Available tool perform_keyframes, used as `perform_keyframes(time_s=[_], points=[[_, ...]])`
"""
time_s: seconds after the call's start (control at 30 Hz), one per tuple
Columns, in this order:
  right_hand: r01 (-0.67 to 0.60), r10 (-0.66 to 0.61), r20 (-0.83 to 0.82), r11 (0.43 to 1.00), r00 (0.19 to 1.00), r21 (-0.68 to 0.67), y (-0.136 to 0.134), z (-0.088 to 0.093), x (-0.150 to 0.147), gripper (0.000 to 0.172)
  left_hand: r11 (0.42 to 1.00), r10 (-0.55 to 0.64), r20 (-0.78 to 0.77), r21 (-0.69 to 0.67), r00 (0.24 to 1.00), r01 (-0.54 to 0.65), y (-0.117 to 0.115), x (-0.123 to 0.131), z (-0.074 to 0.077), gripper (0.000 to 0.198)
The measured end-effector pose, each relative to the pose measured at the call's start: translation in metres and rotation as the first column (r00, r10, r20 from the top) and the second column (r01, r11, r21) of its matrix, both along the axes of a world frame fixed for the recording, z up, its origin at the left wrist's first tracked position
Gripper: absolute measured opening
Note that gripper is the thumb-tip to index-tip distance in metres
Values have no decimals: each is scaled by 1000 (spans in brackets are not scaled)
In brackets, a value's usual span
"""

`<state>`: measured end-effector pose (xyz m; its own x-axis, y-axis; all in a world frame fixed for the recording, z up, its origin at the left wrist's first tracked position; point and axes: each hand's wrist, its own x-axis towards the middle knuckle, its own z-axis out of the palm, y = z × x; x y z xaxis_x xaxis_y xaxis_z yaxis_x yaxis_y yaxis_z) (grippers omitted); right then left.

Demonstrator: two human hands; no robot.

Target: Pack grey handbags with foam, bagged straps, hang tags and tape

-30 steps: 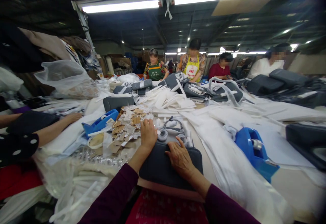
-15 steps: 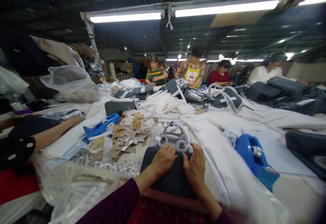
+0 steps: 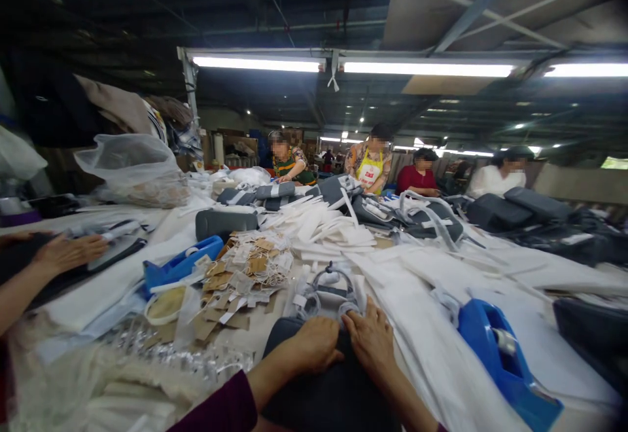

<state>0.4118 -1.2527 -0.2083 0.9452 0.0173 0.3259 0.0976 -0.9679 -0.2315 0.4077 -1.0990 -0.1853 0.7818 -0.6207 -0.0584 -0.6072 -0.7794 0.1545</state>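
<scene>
A dark grey bag [image 3: 324, 393] lies in front of me, its far end fitted with a looped handle [image 3: 338, 278] and clear-wrapped strap parts. My left hand [image 3: 314, 345] is closed, its fingers curled over the bag's far edge. On the right of that same edge, my right hand [image 3: 370, 337] grips with its thumb side near the wrapped strap and its other fingers reaching past the edge. The fingertips of both hands are partly hidden. To the left of the bag is a heap of tags [image 3: 250, 268] with strings and brown card.
Blue tape dispensers stand at the left [image 3: 181, 265] and right [image 3: 505, 360]. White foam sheets [image 3: 417, 301] run along the right. A co-worker's hand [image 3: 69, 252] handles a dark bag at the far left. Several people work across the table behind piled grey bags [image 3: 226, 222].
The bag has come nearer to me, with both hands still at its far edge. My left fingers are more curled. The co-worker's hand at the left has drawn back leftward.
</scene>
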Motion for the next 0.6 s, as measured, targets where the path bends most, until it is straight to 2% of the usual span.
perform_keyframes(time_s=[0.1,0.17,0.27,0.33,0.4,0.47,0.53,0.6], points=[[50,-32,-206,995,978,81,-4,5,5,35,1000,-14,-119,-20,993,11,4,4,12,45],[43,-20,-253,995,967,86,-12,9,10,33,999,-2,-166,-44,986,-6,5,6,15,45],[-37,54,-197,995,979,89,-24,24,32,30,994,25,-197,-101,980,-46,5,9,12,44],[-107,119,-131,990,984,95,-22,43,63,32,990,38,-206,-125,978,-65,5,9,10,43],[-183,193,-127,979,973,87,-8,62,104,32,987,53,-222,-136,974,-85,5,9,8,43],[-256,268,-215,963,939,82,19,77,148,31,982,56,-234,-161,971,-96,5,9,6,42],[-323,329,-389,943,860,83,50,82,184,24,975,57,-245,-197,968,-107,7,10,4,40],[-357,335,-576,931,746,79,80,80,208,19,969,61,-263,-216,963,-120,8,10,3,39]])
